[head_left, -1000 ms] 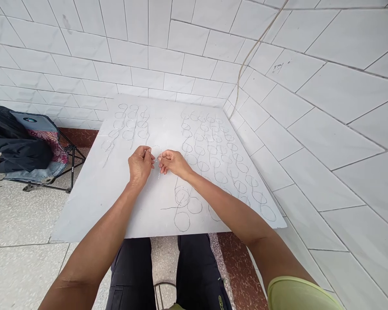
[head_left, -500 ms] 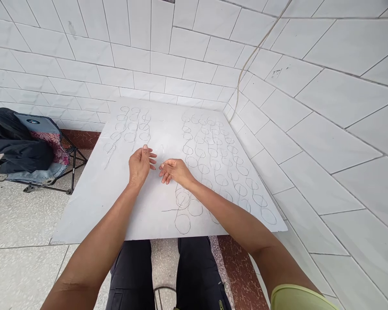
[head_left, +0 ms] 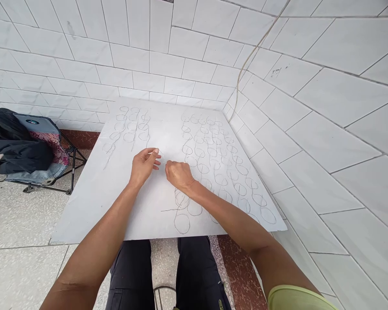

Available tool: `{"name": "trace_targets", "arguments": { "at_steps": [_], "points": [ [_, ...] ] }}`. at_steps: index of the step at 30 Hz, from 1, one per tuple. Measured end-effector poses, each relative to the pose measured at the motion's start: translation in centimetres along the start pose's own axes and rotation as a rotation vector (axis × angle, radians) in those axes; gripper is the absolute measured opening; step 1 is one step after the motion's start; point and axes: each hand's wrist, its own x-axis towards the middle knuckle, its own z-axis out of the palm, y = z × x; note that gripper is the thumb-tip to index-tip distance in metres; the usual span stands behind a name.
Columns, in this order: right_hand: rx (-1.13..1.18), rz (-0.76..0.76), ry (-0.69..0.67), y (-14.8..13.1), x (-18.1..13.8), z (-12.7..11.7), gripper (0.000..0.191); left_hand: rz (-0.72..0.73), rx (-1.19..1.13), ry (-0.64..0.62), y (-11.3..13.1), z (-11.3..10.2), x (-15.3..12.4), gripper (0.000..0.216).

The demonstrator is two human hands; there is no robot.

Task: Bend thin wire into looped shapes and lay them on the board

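Observation:
A thin, pale wire [head_left: 162,154] bends in a small curve between my two hands, above the middle of a white board [head_left: 84,206]. My left hand [head_left: 144,165] pinches one side of it between thumb and forefinger, the other fingers loosely bent. From the right, my right hand [head_left: 179,174] is closed on the other end, its fingertips mostly hidden. Just beyond and to the left lie short chains of wire loops [head_left: 128,137]. Longer chains of wire loops [head_left: 215,165] cover the board's right side, and one loop [head_left: 182,224] lies near the front edge.
White tiled walls [head_left: 310,142] close in behind and to the right of the board. A pale cable [head_left: 245,64] hangs down the corner. At the left stands a folding chair [head_left: 64,163] with dark clothing [head_left: 26,150] on it. My knees [head_left: 194,271] are below the front edge.
My right hand has turned over and its fingers have curled closed. My left hand has shifted slightly right, and the wire between them now shows as a curve.

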Motion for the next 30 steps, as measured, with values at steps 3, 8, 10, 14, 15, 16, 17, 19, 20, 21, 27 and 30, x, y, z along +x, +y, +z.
{"name": "trace_targets", "arguments": {
  "at_steps": [3, 8, 10, 14, 15, 16, 17, 19, 20, 21, 27, 30],
  "points": [
    [0.128, 0.014, -0.018, -0.1, -0.3, -0.3, 0.025, 0.006, -0.02, 0.028, -0.4, -0.1, 0.3, 0.032],
    [0.454, 0.054, 0.004, 0.0, -0.8, -1.3, 0.035, 0.004, -0.028, 0.064, -0.4, -0.3, 0.4, 0.045],
    [0.347, 0.07, 0.045, 0.2, -0.7, -1.4, 0.033, -0.013, -0.013, 0.059, -0.2, -0.3, 0.3, 0.054],
    [0.045, 0.058, 0.078, 0.5, -0.4, -1.0, 0.023, -0.042, 0.035, -0.011, 0.0, -0.1, 0.0, 0.054],
    [0.02, 0.05, 0.073, 0.6, -0.3, -0.8, 0.022, -0.033, 0.042, -0.025, 0.0, -0.1, 0.0, 0.05],
    [0.007, 0.044, 0.067, 0.6, -0.3, -0.6, 0.021, -0.02, 0.044, -0.034, -0.1, 0.0, 0.0, 0.046],
    [0.005, 0.041, 0.065, 0.5, -0.3, -0.5, 0.02, -0.008, 0.042, -0.036, -0.1, 0.1, 0.0, 0.041],
    [0.031, 0.047, 0.072, 0.4, -0.5, -0.4, 0.022, 0.006, 0.031, -0.029, -0.3, 0.1, 0.2, 0.03],
    [0.07, 0.053, 0.074, 0.3, -0.5, -0.5, 0.025, 0.006, 0.03, -0.021, -0.5, 0.1, 0.3, 0.026],
    [0.135, 0.059, 0.074, 0.2, -0.6, -0.7, 0.028, 0.005, 0.034, -0.01, -0.6, 0.0, 0.4, 0.022],
    [0.791, 0.186, -0.17, 1.2, -0.6, -2.8, 0.033, 0.025, 0.187, 0.023, -1.4, -0.5, 0.7, 0.017],
    [0.881, 0.247, -0.247, 2.6, 0.2, -3.4, 0.035, 0.005, 0.205, -0.048, -1.4, -0.7, 0.7, 0.018]
  ]
}}
